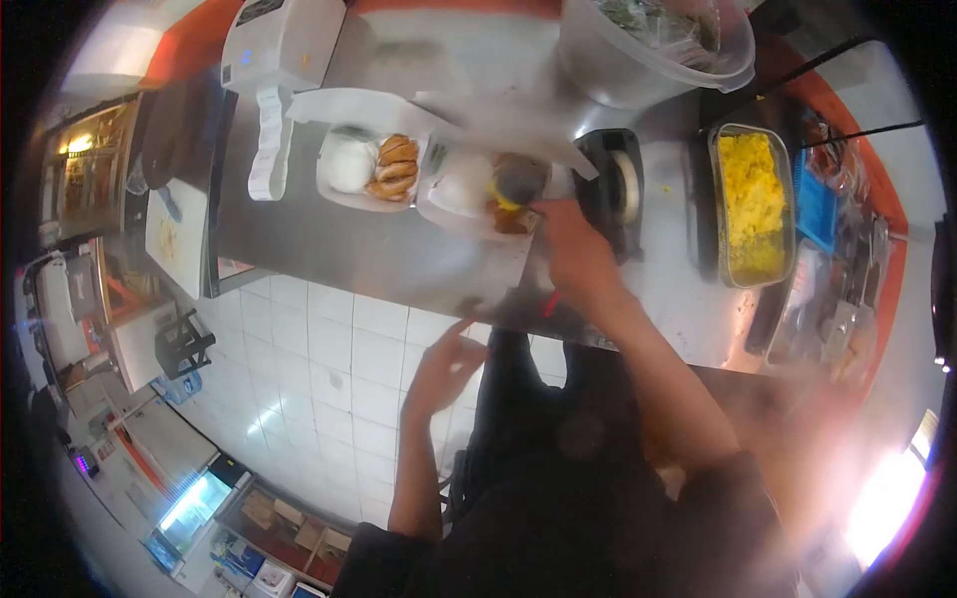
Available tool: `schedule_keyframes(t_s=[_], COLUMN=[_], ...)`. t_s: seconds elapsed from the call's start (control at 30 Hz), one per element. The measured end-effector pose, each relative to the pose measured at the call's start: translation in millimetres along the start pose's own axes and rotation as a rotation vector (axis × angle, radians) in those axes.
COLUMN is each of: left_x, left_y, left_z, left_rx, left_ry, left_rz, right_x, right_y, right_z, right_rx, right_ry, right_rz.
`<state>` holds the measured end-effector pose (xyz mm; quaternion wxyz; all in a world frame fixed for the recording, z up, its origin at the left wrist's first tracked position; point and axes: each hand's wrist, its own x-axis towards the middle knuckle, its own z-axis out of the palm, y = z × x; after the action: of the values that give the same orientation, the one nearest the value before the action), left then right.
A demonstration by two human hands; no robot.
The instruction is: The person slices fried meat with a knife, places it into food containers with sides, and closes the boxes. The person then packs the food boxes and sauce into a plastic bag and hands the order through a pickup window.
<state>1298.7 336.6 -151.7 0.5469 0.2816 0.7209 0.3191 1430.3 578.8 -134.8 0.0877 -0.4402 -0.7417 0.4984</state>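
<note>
My right hand [578,254] is closed at the right end of a white food box [454,199]. From its fingers extends a dark, round-headed utensil [520,181] with something yellow at its edge, over browned food [510,219] in that box. White rice lies beside the browned food. My left hand [447,369] is held below the counter's front edge with fingers apart, holding nothing. To the left, another open white box [329,194] holds a mound of rice [352,165] and sliced browned meat [396,169].
On the steel counter [379,244], a printer [284,45] trails a paper strip [267,149]. Behind stands a clear tub [638,75]. Rightward are a black container [598,159], a tray of yellow food [753,204] and a blue tray [815,209].
</note>
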Motion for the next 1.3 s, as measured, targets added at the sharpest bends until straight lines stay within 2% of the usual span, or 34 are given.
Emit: schedule_keyframes(t_s=[0.07,0.1,0.17,0.23,0.3,0.33,0.4,0.43,0.47,0.53,0.6,0.63,0.67,0.73,0.77,0.8,0.83,0.87,0.93,0.97,1.03,1.1,1.17,1.2,1.27,1.3], left_x=[-5.7,-7.7,-9.1,-7.4,-1.0,3.4,15.5,22.4,26.8,38.5,58.8,68.6,80.4,112.1,125.3,138.3,145.3,150.9,163.5,167.4,162.1,170.1,173.9,172.4,165.6,165.5], left_y=[-12.8,-11.9,-9.3,-4.0,5.1,12.3,29.1,41.6,54.0,78.9,90.9,104.1,117.5,120.6,127.5,134.7,136.6,131.6,124.6,124.0,138.8,143.0,137.2,143.0,155.4,160.0], left_z=[-8.3,-11.6,-13.0,-8.8,4.5,16.5,47.5,66.8,85.7,134.8,194.1,223.3,252.4,311.1,333.4,353.2,368.1,377.7,387.4,390.2,387.9,387.8,387.0,386.3,381.4,379.8], left_rx=[-0.035,-0.029,-0.037,0.010,0.040,0.068,0.183,0.175,0.169,-0.018,0.053,0.079,0.106,0.008,0.018,-0.002,-0.023,-0.010,0.104,0.146,0.224,0.272,0.145,0.152,0.106,0.111], left_ry=[0.029,0.037,0.049,-0.047,-0.165,-0.282,-0.443,-0.525,-0.596,-0.687,-0.628,-0.576,-0.522,-0.442,-0.448,-0.335,-0.220,-0.226,-0.110,-0.072,-0.037,-0.017,-0.028,-0.024,-0.107,-0.100], left_rz=[0.027,0.013,-0.007,-0.023,-0.020,-0.021,0.053,0.094,0.121,0.151,0.340,0.336,0.333,0.346,0.342,0.423,0.500,0.496,0.486,0.478,0.479,0.493,0.524,0.522,0.306,0.306], right_x=[17.5,18.8,13.7,3.6,-8.6,-18.2,-42.4,-54.2,-67.5,-91.1,-103.7,-104.6,-102.7,-84.9,-79.8,-72.2,-62.9,-64.9,-72.6,-73.0,-80.6,-86.6,-95.8,-99.3,-108.4,-112.2], right_y=[34.6,30.0,23.7,17.3,21.2,25.7,38.7,50.3,60.1,80.8,126.4,151.6,163.1,190.0,208.4,230.2,253.2,254.5,234.7,231.9,228.4,221.6,216.6,215.3,218.4,223.8], right_z=[38.7,42.5,41.4,30.5,9.2,-4.1,-39.4,-56.9,-82.3,-128.8,-179.9,-201.9,-227.2,-254.8,-255.3,-247.6,-232.8,-222.3,-219.3,-222.8,-231.1,-243.9,-247.2,-248.4,-243.7,-239.1], right_rx=[-0.545,-0.427,-0.338,-0.250,0.095,0.073,0.678,0.876,0.855,0.885,0.376,0.071,-0.191,-0.549,-0.591,-0.631,-0.610,-0.566,-0.550,-0.536,-0.522,-0.500,-0.475,-0.413,-0.343,-0.289], right_ry=[0.117,0.103,0.152,0.210,0.108,0.140,-0.040,-0.029,0.017,0.311,0.519,0.640,0.682,0.777,0.686,0.597,0.452,0.417,0.346,0.346,0.172,0.117,0.048,0.023,-0.007,0.025], right_rz=[-0.365,-0.293,-0.299,-0.288,-0.014,0.011,0.203,0.136,0.154,0.211,0.141,0.069,0.107,-0.176,-0.097,-0.021,0.187,0.075,0.014,0.021,0.031,0.009,-0.017,0.040,0.094,0.094])
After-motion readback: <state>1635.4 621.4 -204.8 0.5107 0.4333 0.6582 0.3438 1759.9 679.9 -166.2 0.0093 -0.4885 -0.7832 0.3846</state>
